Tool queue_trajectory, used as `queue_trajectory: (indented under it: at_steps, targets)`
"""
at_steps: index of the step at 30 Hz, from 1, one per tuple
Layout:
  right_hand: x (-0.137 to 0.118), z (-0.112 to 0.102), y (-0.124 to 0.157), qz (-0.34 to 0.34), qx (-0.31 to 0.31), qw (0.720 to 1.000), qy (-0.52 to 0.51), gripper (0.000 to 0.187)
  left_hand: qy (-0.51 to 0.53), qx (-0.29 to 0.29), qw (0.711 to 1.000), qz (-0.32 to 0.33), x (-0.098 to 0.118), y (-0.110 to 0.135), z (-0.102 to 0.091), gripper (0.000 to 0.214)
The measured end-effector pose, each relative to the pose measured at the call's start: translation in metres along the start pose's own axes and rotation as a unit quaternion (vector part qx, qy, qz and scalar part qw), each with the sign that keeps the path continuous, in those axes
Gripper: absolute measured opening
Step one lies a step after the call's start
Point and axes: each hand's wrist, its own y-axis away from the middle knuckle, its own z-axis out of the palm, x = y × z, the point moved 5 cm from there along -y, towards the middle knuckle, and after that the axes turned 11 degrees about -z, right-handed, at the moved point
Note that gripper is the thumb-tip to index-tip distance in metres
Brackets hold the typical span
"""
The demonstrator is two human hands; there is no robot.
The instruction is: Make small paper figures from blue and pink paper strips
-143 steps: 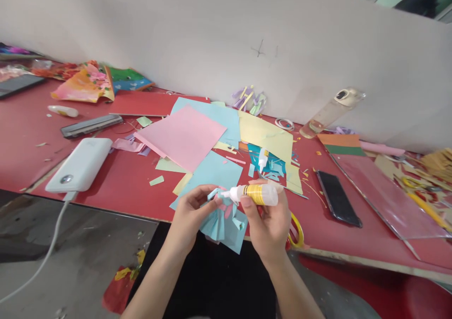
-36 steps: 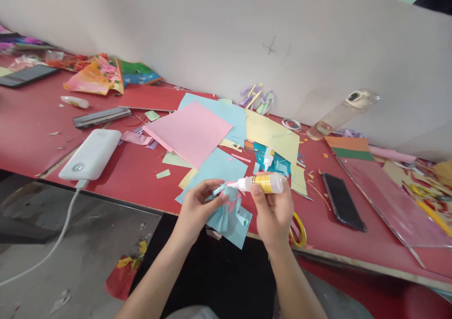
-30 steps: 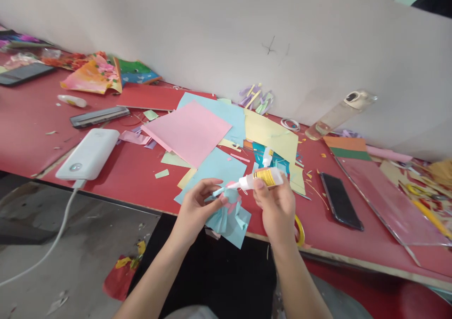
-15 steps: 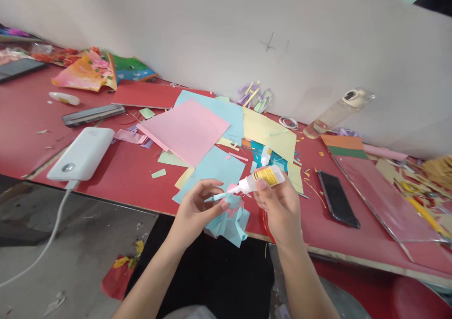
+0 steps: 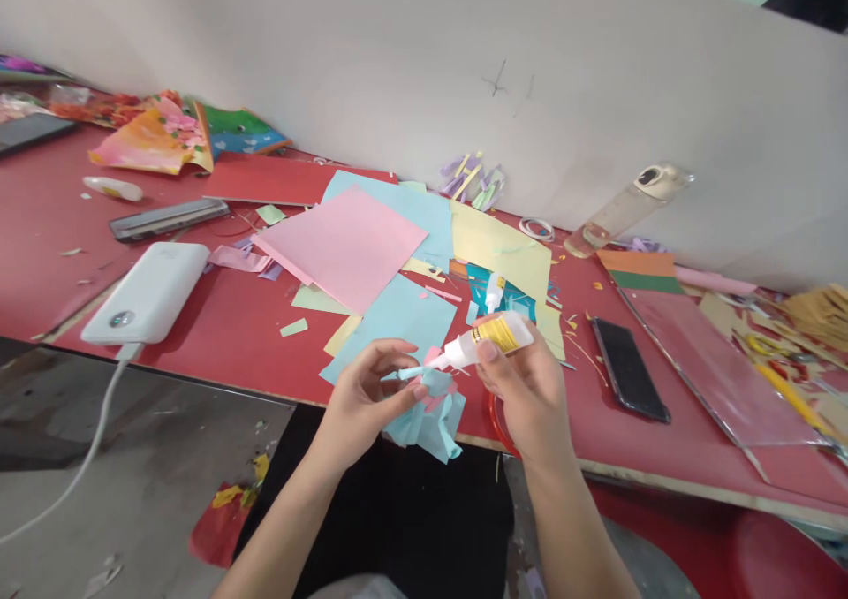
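My left hand (image 5: pixel 364 396) pinches a folded light-blue paper piece (image 5: pixel 427 415) with pink bits in it, held just off the red table's near edge (image 5: pixel 636 475). A thin blue strip sticks out between its fingertips. My right hand (image 5: pixel 526 387) grips a small glue bottle (image 5: pixel 487 338) with a yellow label, tilted down to the left, its white nozzle touching the top of the paper piece.
Pink (image 5: pixel 341 246), blue and yellow (image 5: pixel 500 250) paper sheets lie spread on the table. A white power bank (image 5: pixel 146 291) with a cable sits at left, a black phone (image 5: pixel 626 369) at right, a clear bottle (image 5: pixel 623 212) against the wall. Scraps lie all around.
The glue bottle has tipped from level to nozzle-down onto the paper piece. The paper piece has crumpled tighter in my left hand.
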Motion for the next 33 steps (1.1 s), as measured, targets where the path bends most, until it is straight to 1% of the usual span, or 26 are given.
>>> queue_trajectory:
  at_steps: [3,7,9,11,14,16,17,18,21,23,25,29,33]
  targets:
    - [-0.001,-0.001,-0.002,-0.003,0.010,1.000,-0.003,0.020,-0.006,0.000,1.000,-0.001,0.001,0.000,0.000,0.028]
    - [0.001,0.000,-0.003,0.001,0.001,1.000,-0.003,0.020,-0.008,0.004,1.000,-0.006,0.001,0.001,0.000,0.029]
    - [0.000,-0.001,-0.003,-0.010,0.020,1.000,-0.021,0.021,-0.007,0.006,1.000,-0.009,0.000,0.001,0.000,0.029]
    - [-0.004,-0.004,-0.003,-0.042,0.049,0.996,-0.053,0.020,-0.006,0.009,1.000,-0.014,-0.001,0.001,0.000,0.028]
    - [-0.015,-0.006,-0.002,-0.140,0.081,0.984,-0.073,0.024,-0.007,0.014,1.000,-0.021,-0.004,0.001,-0.001,0.026]
    - [-0.021,-0.004,0.003,-0.207,0.083,0.974,-0.041,0.027,-0.010,0.014,1.000,-0.023,-0.005,0.000,-0.001,0.026]
    - [-0.021,-0.002,0.005,-0.228,0.074,0.971,-0.021,0.027,-0.009,0.012,1.000,-0.023,-0.005,0.000,0.000,0.027]
    - [-0.020,0.001,0.009,-0.235,0.059,0.970,-0.005,0.027,-0.008,0.010,1.000,-0.025,-0.005,0.000,0.000,0.027]
    - [-0.010,0.010,0.019,-0.207,-0.003,0.978,0.034,0.037,0.002,0.008,0.999,-0.031,-0.003,0.000,0.002,0.027]
    - [-0.002,0.015,0.025,-0.192,-0.026,0.979,0.064,0.046,0.010,0.008,0.999,-0.033,-0.002,0.001,0.003,0.027]
    - [0.003,0.017,0.029,-0.177,-0.021,0.981,0.078,0.045,0.013,0.004,0.999,-0.032,-0.002,0.001,0.004,0.027]
    - [0.007,0.018,0.030,-0.150,0.017,0.986,0.067,0.040,0.008,-0.001,1.000,-0.029,-0.005,-0.001,0.002,0.028]
    - [0.004,0.019,0.033,-0.154,0.030,0.986,0.064,0.041,0.007,0.015,0.999,-0.031,-0.007,-0.003,-0.001,0.029]
